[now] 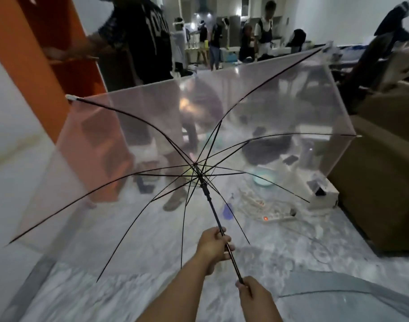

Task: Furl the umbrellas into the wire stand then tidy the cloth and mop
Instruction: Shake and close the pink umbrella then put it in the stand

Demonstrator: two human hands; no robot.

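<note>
Two of my hands are on one open umbrella [198, 126], which I hold in front of me above the floor [129, 263], with its clear canopy spread wide and its black ribs fanned out. My left hand [214, 246] is higher on the thin black shaft [218, 225], and its fingers [229, 247] are closed around it. My right hand [252, 292] is lower, at the near end of the shaft, and its fingers also grip it; the handle itself is hidden inside this hand. The shaft is tilted, going up and to the left toward the hub where the ribs meet. Through the canopy I see a pale green bowl [265, 178] on the floor; I cannot tell if something is in it. Near it lies a white power strip [279, 217] with a small red light on, and a small blue bottle [227, 210] stands just beside the shaft in the view. A white box [324, 195] sits by the brown sofa [380, 182] at the right, with dark small things on top that are too blurred to name. At the left stands an orange shelf [47, 54], and a person in a dark shirt [150, 36] is beside it; the shirt has large pale letters, but they are too blurred to read.
</note>
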